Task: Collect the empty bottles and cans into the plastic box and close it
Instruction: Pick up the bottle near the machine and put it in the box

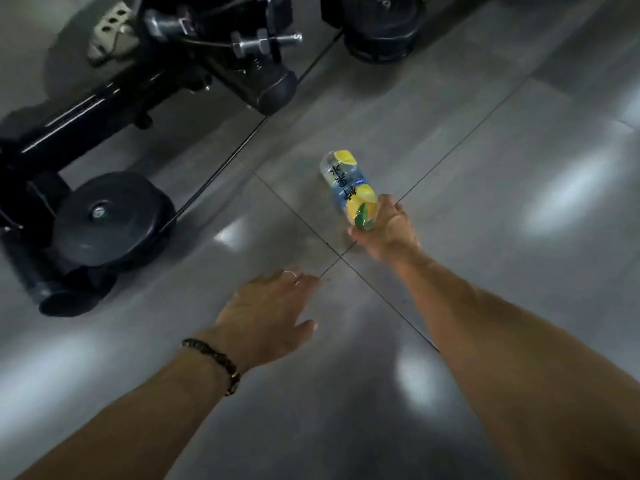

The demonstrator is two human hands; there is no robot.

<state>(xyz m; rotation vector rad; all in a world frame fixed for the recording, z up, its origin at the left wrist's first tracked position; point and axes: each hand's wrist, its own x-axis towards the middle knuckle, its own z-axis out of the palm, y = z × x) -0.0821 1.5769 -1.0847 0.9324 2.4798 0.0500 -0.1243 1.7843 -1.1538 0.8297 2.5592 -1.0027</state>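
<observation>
Right hand gripping clear bottle by its near end, bottle pointing away past the fingers above grey floor, left hand empty, fingers loosely spread, wheeled black frame off to its left

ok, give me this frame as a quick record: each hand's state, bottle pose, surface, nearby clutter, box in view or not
right hand: grips the bottle at its near end
left hand: holds nothing, fingers spread, ring on one finger, bracelet at the wrist
bottle: clear plastic with a yellow and blue label, tilted, far end pointing away from the person; contact with the floor cannot be told
surface: glossy grey tiled floor
clutter: black wheeled equipment base to the left, power strip at upper left
plastic box: not in view
</observation>
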